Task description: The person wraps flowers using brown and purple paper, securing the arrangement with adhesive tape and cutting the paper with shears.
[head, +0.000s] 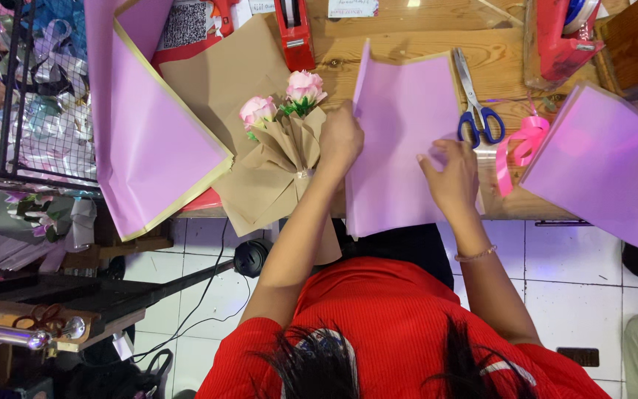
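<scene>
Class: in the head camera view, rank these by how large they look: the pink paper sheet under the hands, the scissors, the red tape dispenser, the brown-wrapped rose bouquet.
1. Pink paper sheet
2. Rose bouquet
3. Scissors and red tape dispenser: look alike, and the dispenser is cut off at the top edge, so unranked.

Lilac wrapping sheet [396,148], left edge lifted, flat on wooden table, overhanging its edge

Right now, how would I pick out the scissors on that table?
Look at the wooden table, right of the lilac sheet under both hands. The scissors lie just beyond the sheet's right edge, blades pointing away; their blue handles set them apart from the pink ribbon beside them.
</scene>
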